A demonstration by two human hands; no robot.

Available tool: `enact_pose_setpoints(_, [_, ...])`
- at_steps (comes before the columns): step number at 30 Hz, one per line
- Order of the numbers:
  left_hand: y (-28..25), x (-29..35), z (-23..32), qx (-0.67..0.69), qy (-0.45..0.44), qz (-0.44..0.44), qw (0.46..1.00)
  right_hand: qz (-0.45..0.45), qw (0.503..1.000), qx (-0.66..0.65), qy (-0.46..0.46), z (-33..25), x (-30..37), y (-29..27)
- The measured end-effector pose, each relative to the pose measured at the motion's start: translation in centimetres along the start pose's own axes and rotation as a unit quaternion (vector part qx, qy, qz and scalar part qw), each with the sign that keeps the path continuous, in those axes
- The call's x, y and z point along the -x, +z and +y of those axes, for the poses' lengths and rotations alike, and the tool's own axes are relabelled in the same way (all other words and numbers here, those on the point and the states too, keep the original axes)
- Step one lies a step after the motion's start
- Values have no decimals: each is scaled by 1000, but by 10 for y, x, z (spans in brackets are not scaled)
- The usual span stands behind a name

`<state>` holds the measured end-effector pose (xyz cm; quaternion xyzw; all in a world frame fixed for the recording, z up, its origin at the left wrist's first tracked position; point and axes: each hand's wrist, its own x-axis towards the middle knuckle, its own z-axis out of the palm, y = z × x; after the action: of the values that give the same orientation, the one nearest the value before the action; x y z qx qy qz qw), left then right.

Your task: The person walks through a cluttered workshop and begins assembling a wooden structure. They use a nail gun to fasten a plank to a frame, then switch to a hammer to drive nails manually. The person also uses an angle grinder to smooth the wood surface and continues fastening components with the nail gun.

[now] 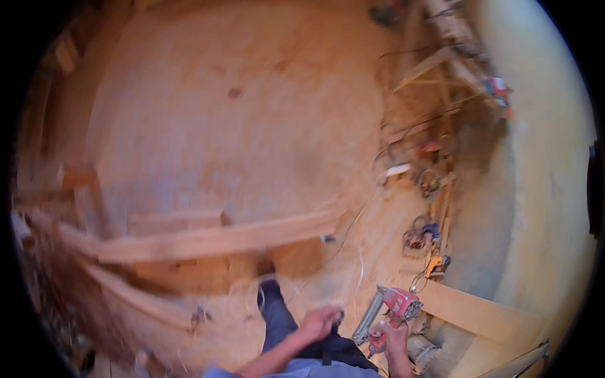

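Note:
A red nail gun [399, 301] with a long grey magazine is gripped by its handle in my right hand [396, 341], at the lower right in front of my body. My left hand [320, 322] is closed over my lap, a short way left of the magazine. Something small and dark shows at its fingertips; blur hides what it is. Ahead of my legs, a long wooden beam [220, 240] lies across the lower left, with a shorter wood block [176, 220] behind it.
A curved wooden piece [138, 295] lies nearer on the left. Along the right wall [542, 157] are an orange-yellow tool [435, 267], a blue tool [431, 230], cords and a wooden stand [435, 66]. A wide board [472, 309] lies right of the nail gun. Dusty brown floor [233, 138] spreads ahead.

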<state>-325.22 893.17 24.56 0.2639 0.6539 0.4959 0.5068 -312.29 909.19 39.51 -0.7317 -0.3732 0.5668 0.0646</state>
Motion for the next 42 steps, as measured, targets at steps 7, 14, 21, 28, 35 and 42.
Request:
enact_pose_setpoints(7, [9,-58,145,-131,106,-147,975,-162,974,-48,-150,-151,-19,-12])
enact_pose_setpoints(14, [40,-174,221,-131,4,127,983,-319,915,46,-242,-288,-113,-10])
enact_pose_setpoints(21, [84,-279,398,-210,45,109,971,-407,836,38,-367,-457,-172,-38])
enact_pose_setpoints(28, [17,-350,448,77,-15,54,995,-521,810,13,-269,-599,-167,-22])
enact_pose_setpoints(35, [-71,-538,423,566,72,260,779,-483,776,252,-320,-683,-202,33])
enact_pose_setpoints(42, [-105,-602,458,732,21,345,587,-464,728,421,-279,-727,-246,33])
